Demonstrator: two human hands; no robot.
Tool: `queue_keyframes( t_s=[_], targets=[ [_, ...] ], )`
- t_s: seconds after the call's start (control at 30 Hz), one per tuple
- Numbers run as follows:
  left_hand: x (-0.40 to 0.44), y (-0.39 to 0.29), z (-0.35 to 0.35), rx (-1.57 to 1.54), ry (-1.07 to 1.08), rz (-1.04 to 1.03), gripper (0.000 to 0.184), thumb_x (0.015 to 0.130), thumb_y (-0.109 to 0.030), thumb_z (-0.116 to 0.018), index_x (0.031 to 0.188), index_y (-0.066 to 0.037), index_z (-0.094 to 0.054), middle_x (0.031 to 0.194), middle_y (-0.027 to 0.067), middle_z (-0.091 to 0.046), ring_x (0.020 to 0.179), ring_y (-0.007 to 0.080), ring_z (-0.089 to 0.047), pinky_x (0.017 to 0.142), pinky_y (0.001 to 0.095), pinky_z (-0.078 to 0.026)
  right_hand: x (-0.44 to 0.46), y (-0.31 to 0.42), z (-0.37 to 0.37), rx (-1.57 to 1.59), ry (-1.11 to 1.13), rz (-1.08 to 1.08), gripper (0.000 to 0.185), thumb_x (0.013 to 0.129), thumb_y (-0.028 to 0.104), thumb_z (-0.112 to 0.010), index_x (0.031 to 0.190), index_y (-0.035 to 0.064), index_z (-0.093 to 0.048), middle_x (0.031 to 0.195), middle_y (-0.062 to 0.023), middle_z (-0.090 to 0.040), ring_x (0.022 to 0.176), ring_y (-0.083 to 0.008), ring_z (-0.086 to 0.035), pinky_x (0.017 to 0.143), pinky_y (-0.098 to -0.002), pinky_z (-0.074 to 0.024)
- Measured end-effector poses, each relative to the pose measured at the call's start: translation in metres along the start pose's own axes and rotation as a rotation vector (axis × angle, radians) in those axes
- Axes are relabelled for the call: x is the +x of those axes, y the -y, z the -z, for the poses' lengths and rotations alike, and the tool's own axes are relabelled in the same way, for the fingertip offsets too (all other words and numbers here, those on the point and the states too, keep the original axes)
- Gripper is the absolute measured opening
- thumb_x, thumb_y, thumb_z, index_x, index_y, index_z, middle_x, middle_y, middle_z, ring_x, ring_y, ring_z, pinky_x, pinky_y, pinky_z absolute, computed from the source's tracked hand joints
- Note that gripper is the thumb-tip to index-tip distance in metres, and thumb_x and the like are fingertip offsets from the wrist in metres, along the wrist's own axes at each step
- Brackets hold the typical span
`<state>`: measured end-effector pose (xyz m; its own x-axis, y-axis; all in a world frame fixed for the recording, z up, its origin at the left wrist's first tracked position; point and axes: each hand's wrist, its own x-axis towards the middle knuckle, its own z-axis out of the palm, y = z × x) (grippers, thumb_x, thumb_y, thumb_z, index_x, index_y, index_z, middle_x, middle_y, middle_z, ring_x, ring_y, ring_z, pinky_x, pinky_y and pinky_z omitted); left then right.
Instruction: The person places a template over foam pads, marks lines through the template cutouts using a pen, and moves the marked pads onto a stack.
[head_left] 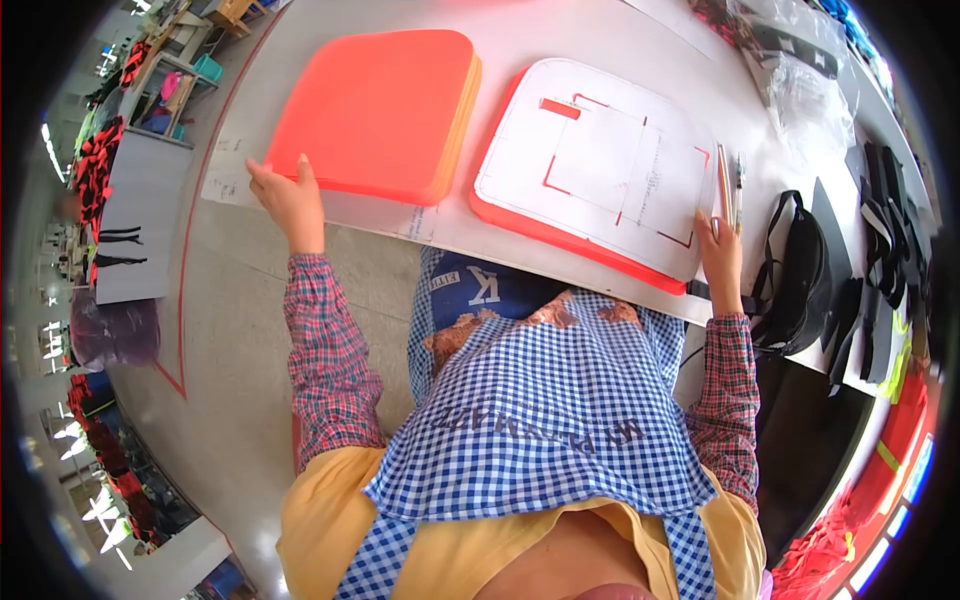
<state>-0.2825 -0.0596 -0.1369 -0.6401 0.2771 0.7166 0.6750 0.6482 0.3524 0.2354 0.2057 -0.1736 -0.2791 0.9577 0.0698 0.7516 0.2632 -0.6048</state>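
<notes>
Head view: Two red-orange stacks lie side by side on your surface (560, 30), the left stack (370, 115) uncovered, the right stack (590, 250) topped by one white template (600, 160) bearing red marks. Your left hand (290, 200), fingers spread apart, is at the left stack's near left corner. Your right hand (720, 255) is by the template's near right corner, beside slim tools (739, 190); whether its fingers grip anything cannot be told. A large white "K" marks your one checked apron (540, 380); the template's print is too small to read.
</notes>
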Motion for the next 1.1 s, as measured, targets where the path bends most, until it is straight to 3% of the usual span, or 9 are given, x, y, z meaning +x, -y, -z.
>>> queue_keyframes(
  t_s=[0.1, 0.17, 0.23, 0.33, 0.43, 0.83, 1.1],
  targets=[
    [-0.028, -0.072, 0.022, -0.471, 0.277, -0.088, 0.037, 0.096, -0.019, -0.06, 0.128, -0.001, -0.053, 0.117, 0.0162, -0.063, 0.1, 0.0311, -0.063, 0.083, 0.0391, -0.051, 0.003, 0.001, -0.001, -0.021, -0.025, 0.0, 0.049, 0.094, 0.043, -0.06, 0.079, -0.003, -0.057, 0.067, -0.0217, -0.056, 0.062, -0.0367, -0.053, 0.062, -0.0423, -0.0438],
    [-0.056, -0.117, 0.031, -0.583, 0.515, -0.42, 0.03, 0.097, -0.017, -0.058, 0.123, -0.002, -0.058, 0.115, 0.0141, -0.064, 0.099, 0.0292, -0.064, 0.082, 0.0373, -0.052, 0.004, 0.005, 0.0, -0.029, -0.022, -0.005, 0.049, 0.093, 0.043, -0.06, 0.078, -0.0024, -0.057, 0.065, -0.0218, -0.054, 0.061, -0.0383, -0.052, 0.06, -0.0428, -0.0432],
    [-0.091, -0.142, 0.026, -0.632, 0.778, -0.497, 0.04, 0.096, -0.027, -0.061, 0.127, -0.004, -0.057, 0.127, 0.0173, -0.059, 0.113, 0.0323, -0.058, 0.094, 0.0406, -0.048, 0.005, 0.009, 0.001, -0.032, -0.022, -0.027, 0.049, 0.093, 0.044, -0.06, 0.077, -0.0021, -0.056, 0.064, -0.0216, -0.054, 0.061, -0.0389, -0.052, 0.06, -0.0434, -0.043],
    [-0.123, -0.165, 0.017, -0.42, 0.714, -0.667, 0.052, 0.092, -0.035, -0.065, 0.134, -0.006, -0.054, 0.142, 0.0178, -0.047, 0.133, 0.0372, -0.043, 0.108, 0.0476, -0.036, 0.006, 0.011, 0.004, -0.052, -0.018, -0.029, 0.049, 0.091, 0.046, -0.061, 0.078, -0.001, -0.058, 0.064, -0.0219, -0.055, 0.061, -0.0391, -0.054, 0.06, -0.0437, -0.0438],
    [-0.137, -0.162, 0.009, -0.314, 0.736, -0.617, 0.063, 0.089, -0.043, -0.067, 0.138, -0.008, -0.051, 0.151, 0.0177, -0.036, 0.14, 0.0427, -0.028, 0.113, 0.0523, -0.025, 0.003, 0.017, 0.007, -0.064, -0.003, -0.045, 0.049, 0.09, 0.047, -0.062, 0.078, -0.0003, -0.06, 0.065, -0.0223, -0.056, 0.062, -0.0392, -0.056, 0.061, -0.0439, -0.0446],
    [-0.147, -0.148, 0.005, -0.357, 0.657, -0.6, 0.051, 0.084, -0.035, -0.073, 0.127, -0.01, -0.062, 0.142, 0.0151, -0.047, 0.131, 0.0404, -0.04, 0.107, 0.0496, -0.037, 0.003, 0.012, 0.01, -0.142, 0.081, 0.021, 0.048, 0.09, 0.049, -0.062, 0.083, 0.0017, -0.064, 0.065, -0.0192, -0.06, 0.065, -0.0386, -0.061, 0.062, -0.045, -0.0474],
    [-0.145, -0.16, 0.01, -0.359, 0.674, -0.564, 0.054, 0.083, -0.043, -0.073, 0.125, -0.01, -0.063, 0.146, 0.0146, -0.043, 0.138, 0.0393, -0.031, 0.111, 0.0541, -0.027, 0.002, 0.015, 0.015, -0.207, 0.13, 0.018, 0.049, 0.09, 0.051, -0.061, 0.081, 0.0025, -0.065, 0.066, -0.0173, -0.063, 0.065, -0.0363, -0.063, 0.063, -0.0444, -0.0488]
  ],
)
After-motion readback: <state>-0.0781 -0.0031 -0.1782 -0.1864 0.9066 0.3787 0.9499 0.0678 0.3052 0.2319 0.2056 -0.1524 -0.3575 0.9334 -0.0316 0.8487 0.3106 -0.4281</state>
